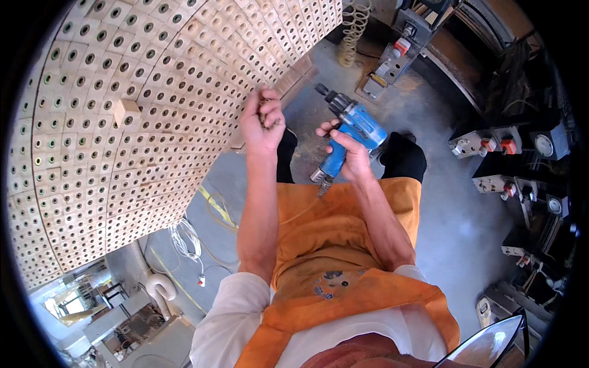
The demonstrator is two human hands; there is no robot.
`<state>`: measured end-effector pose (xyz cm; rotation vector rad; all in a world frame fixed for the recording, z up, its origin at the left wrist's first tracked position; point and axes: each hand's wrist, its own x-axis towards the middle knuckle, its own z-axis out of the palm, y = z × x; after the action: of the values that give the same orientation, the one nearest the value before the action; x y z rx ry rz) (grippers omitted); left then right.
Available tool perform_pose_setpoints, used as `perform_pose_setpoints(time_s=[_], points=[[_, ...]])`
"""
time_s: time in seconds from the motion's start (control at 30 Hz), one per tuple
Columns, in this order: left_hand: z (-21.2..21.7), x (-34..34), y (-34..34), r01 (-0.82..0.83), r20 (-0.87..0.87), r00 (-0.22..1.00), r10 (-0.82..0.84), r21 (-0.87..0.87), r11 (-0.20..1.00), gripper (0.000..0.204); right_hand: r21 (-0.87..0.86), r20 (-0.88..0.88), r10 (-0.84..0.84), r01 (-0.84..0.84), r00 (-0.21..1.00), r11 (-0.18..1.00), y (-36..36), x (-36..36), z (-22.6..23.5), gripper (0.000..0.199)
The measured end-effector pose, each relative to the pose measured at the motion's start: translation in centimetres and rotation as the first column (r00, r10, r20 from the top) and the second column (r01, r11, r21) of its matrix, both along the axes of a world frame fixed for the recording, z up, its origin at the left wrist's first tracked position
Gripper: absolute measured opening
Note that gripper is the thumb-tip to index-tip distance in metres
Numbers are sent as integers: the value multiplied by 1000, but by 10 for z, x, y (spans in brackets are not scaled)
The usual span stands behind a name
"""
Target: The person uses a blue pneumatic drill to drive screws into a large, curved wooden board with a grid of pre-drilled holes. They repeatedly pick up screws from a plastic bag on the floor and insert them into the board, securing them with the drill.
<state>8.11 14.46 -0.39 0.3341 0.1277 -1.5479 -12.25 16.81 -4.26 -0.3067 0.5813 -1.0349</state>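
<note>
My right hand (pixel 351 149) grips a blue pneumatic impact driver (pixel 363 126) by its handle. The tool's dark nose points up and left toward the wood. An air hose joins the foot of the handle. Curled closed, my left hand (pixel 264 122) is raised beside the edge of a large array of pale wooden blocks (pixel 132 138). Something small and dark shows between its fingers, too hidden to name. Many block holes hold dark metal rings, while holes toward the upper right look bare. One loose wooden block (pixel 127 113) sits on the array.
A coiled air hose (pixel 353 37) hangs at the top. Dark machinery with red switches (pixel 508 146) lines the right side. White cable (pixel 185 240) lies on the grey floor at lower left, near a flexible duct (pixel 161 287). I wear an orange apron (pixel 350 208).
</note>
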Motion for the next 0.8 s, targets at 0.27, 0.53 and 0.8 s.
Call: perform_pose_setpoints(time_s=[0.27, 0.53, 0.8], points=[[-40, -37, 34, 218, -134, 966, -221, -32, 975, 18, 107, -72, -84, 92, 994, 990, 20, -49, -42, 21], [-33, -36, 36, 65, -117, 991, -61, 31, 997, 17, 182, -133, -64, 88, 989, 979, 33, -63, -71, 18], [-61, -46, 79, 401, 66, 905, -420, 196, 895, 15, 247, -87, -97, 116, 991, 962, 29, -75, -75, 18]])
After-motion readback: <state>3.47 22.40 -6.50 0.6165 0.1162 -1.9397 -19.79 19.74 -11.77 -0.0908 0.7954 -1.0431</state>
